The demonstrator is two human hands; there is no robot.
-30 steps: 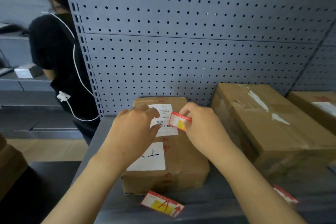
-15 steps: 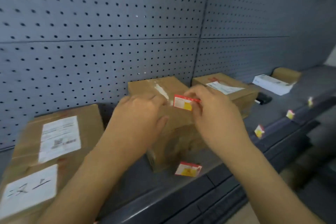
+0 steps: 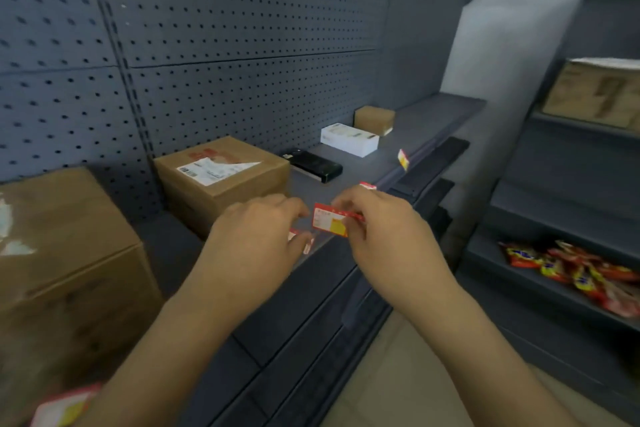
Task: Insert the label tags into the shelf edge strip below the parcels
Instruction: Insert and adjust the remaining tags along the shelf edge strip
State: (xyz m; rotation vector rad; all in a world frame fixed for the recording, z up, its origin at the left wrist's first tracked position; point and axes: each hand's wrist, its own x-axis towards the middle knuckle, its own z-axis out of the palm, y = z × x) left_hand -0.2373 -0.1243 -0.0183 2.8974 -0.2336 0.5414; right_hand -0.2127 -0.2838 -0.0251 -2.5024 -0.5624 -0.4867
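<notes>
Item 1: my right hand (image 3: 384, 236), fingers curled, pinches a red-and-white paper label tag with a yellow patch (image 3: 331, 225) above the front of the dark grey metal shelf (image 3: 346, 163).
Item 2: my left hand (image 3: 258, 236), fingers bent just beside that tag; something small and red-white shows at its fingertips, but I cannot tell what it is.
Item 3: a brown cardboard parcel with a white shipping label (image 3: 221, 177) on the shelf behind the hands; a larger brown cardboard box (image 3: 65, 253) at left.
Item 4: further tags (image 3: 402, 159) near the shelf's front edge.
Item 5: red snack packets (image 3: 571, 270) on a lower rack, right.
</notes>
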